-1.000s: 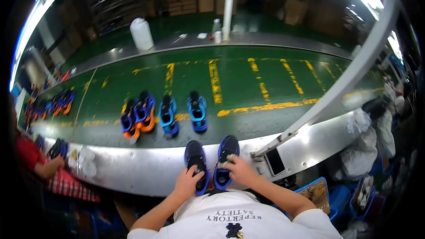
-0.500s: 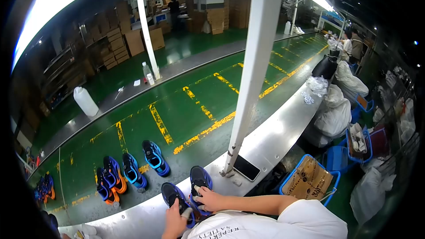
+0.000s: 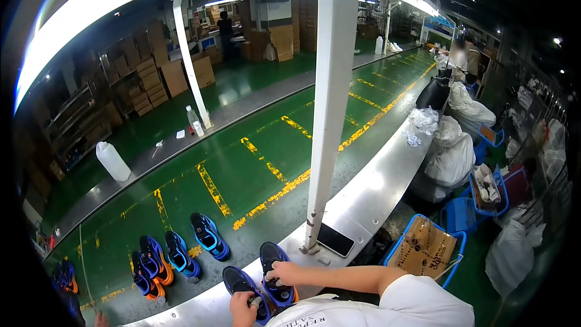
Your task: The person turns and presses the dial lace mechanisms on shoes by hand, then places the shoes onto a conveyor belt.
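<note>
A pair of dark sneakers with blue-purple edges rests side by side on the metal ledge just in front of my body. My left hand [image 3: 243, 309] grips the left sneaker [image 3: 236, 277], its fingers curled over the lace area. On the right sneaker [image 3: 272, 255], my right hand [image 3: 284, 273] has its fingers closed around the tongue and laces. Whatever small part the fingertips pinch is hidden. Pale coverings show on some fingertips. Both toes point away from me.
More sneakers, blue [image 3: 209, 236] and orange-soled [image 3: 156, 259], stand on the green belt [image 3: 181, 206]. A white post [image 3: 330, 97] rises beside a phone [image 3: 336, 240]. A blue basket with cardboard [image 3: 423, 248] sits right. Another person's hand [image 3: 101, 319] shows at lower left.
The view has shifted, so the belt and its sneakers appear lower. Both hands stay on the pair, with fingers slightly repositioned. Another person's hand has appeared at lower left.
</note>
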Demonstrator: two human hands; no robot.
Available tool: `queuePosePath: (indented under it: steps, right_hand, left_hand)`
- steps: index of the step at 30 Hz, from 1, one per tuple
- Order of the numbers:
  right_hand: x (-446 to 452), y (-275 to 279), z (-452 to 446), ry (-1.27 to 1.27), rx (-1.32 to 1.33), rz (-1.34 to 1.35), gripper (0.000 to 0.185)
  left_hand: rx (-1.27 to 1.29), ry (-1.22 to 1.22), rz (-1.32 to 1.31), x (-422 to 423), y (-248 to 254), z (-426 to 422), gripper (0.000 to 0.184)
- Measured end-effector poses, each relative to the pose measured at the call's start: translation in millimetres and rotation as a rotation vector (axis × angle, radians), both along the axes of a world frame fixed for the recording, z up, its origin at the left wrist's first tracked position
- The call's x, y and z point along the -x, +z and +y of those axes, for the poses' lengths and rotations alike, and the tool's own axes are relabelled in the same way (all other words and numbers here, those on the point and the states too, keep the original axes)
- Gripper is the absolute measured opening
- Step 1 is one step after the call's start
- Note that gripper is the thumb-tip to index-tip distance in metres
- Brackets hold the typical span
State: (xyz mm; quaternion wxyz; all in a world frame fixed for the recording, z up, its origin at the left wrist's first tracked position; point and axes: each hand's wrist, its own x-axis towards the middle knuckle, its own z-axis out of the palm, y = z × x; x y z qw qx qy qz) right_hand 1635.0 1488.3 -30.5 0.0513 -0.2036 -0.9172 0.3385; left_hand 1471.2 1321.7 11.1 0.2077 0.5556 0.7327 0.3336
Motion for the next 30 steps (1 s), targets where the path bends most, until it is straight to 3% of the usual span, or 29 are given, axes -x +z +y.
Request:
queuePosePath:
  steps: [2, 5, 8, 12, 13, 16, 17, 20, 22, 24, 25, 28, 29, 30]
  right_hand:
    - [-1.7, 11.5, 2.6, 0.021, -0.01, -0.016, 0.032]
    - [-1.0, 15.7, -13.3, -0.132, -0.022, -0.159, 0.038]
    - [-13.3, 10.1, 3.9, -0.055, 0.061, 0.07, 0.033]
    - [-11.2, 3.8, -1.1, -0.123, 0.077, 0.005, 0.037]
    - [-10.6, 0.2, -3.5, -0.146, 0.077, 0.018, 0.036]
    - [-12.3, -10.5, -0.8, -0.14, 0.082, 0.054, 0.034]
    - [-14.0, -19.2, 7.4, -0.092, 0.089, 0.066, 0.034]
    - [-15.4, -26.8, 11.7, -0.047, 0.09, 0.08, 0.035]
    - [-14.6, -10.8, -2.3, -0.15, 0.058, 0.065, 0.037]
    - [-20.0, 1.6, 12.3, -0.09, 0.129, 0.086, 0.036]
    - [-22.3, 4.6, 16.0, -0.064, 0.167, 0.098, 0.035]
    - [-18.8, -11.6, 22.3, -0.025, 0.082, 0.103, 0.035]
    - [-17.1, -6.4, 14.3, -0.092, 0.089, 0.031, 0.034]
    - [-17.7, 0.3, 10.0, -0.117, 0.112, 0.021, 0.033]
  left_hand:
    - [0.081, 0.097, -0.057, -4.7, 14.5, 2.3, 0.016]
    - [-0.08, -0.076, 0.071, 3.5, -7.7, 2.2, 0.022]
    - [0.105, 0.075, -0.217, 4.6, -12.4, 2.0, 0.024]
    - [-0.054, -0.075, 0.07, 2.9, -9.0, 7.1, 0.025]
    - [-0.104, -0.116, 0.038, 3.5, -9.3, 8.4, 0.026]
    - [0.14, 0.021, -0.258, 5.2, 2.7, 9.4, 0.024]
    - [0.109, 0.043, -0.141, -2.6, 21.9, 11.8, 0.025]
    - [0.011, -0.055, -0.034, 2.4, -14.8, 12.3, 0.032]
    - [0.06, -0.041, -0.189, 5.7, -17.0, 13.7, 0.03]
    - [0.128, 0.038, -0.313, 7.2, -8.3, 14.1, 0.026]
    - [0.075, 0.069, -0.245, -1.1, 10.7, 16.3, 0.026]
    - [0.0, -0.023, -0.192, 1.8, -25.3, 17.7, 0.034]
    - [0.16, -0.049, -0.221, 2.9, -10.4, 19.2, 0.023]
    - [0.164, -0.043, -0.28, 7.4, -19.4, 17.9, 0.027]
